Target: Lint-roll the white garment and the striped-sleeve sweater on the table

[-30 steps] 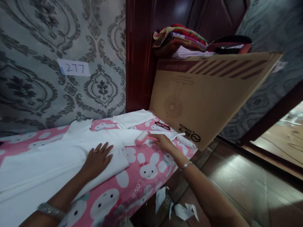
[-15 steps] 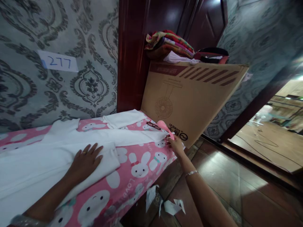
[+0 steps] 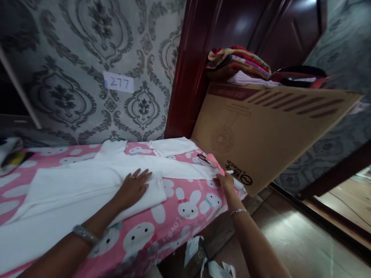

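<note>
A white long-sleeved garment [image 3: 84, 181] lies spread over a pink rabbit-print cloth [image 3: 199, 193]. My left hand [image 3: 135, 188] rests flat on its lower part, fingers outstretched. At the far end of a white sleeve [image 3: 185, 168], my right hand [image 3: 226, 182] has its fingers bent and closed. A pink strip-like thing [image 3: 215, 162] with a rounded end reaches to these fingertips; whether they pinch it or the sleeve end is hidden. Beside it lie black loops [image 3: 203, 158], like scissor handles. A thin white stick [image 3: 229, 172] shows just above my right hand.
A large cardboard box [image 3: 261, 127] leans at the right, with folded colourful cloths [image 3: 237, 61] on top. Folded white fabric [image 3: 174, 146] lies near the wall. White scraps [image 3: 193, 249] are on the tiled floor. A paper marked 277 [image 3: 118, 82] is on the wallpaper.
My view has swung left, so the scene sits further right. My right hand remains by the sleeve end, and the pink thing's rounded end looks narrower. My left hand still lies flat.
</note>
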Demonstrator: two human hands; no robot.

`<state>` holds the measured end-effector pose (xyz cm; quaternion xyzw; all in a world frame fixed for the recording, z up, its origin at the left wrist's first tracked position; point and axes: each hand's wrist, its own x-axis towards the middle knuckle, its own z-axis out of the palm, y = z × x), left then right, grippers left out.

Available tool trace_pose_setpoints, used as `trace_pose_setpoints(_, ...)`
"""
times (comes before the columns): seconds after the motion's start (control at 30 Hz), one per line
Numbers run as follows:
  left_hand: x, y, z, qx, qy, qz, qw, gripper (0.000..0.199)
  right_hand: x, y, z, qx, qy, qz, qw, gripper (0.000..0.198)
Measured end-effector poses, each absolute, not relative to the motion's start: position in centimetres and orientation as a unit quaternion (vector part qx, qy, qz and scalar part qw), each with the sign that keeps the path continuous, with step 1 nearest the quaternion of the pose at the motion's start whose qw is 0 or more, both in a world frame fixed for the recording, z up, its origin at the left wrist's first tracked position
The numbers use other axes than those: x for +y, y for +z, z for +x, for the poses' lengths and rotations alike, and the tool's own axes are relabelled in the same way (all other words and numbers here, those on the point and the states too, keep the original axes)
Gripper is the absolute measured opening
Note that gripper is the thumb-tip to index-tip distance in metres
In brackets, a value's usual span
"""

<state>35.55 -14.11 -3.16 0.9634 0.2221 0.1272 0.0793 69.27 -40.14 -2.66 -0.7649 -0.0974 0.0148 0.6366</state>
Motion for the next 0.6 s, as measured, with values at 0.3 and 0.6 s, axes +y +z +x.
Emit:
trace_pose_setpoints(0.3, -13.3, -2.3, 35.3, 0.21, 0.204, 0.91, 0.295, 0.056, -32.6, 5.6, 62.7, -0.157, 0.006, -0.7, 0.696, 0.031)
trace_pose_setpoints(0.6, -11.7, 6.4, 25.5, 0.245, 0.455, 0.296, 0.803, 0.056, -24.5, 12.2, 40.8, -0.499, 0.373, -0.424, 0.657, 0.042)
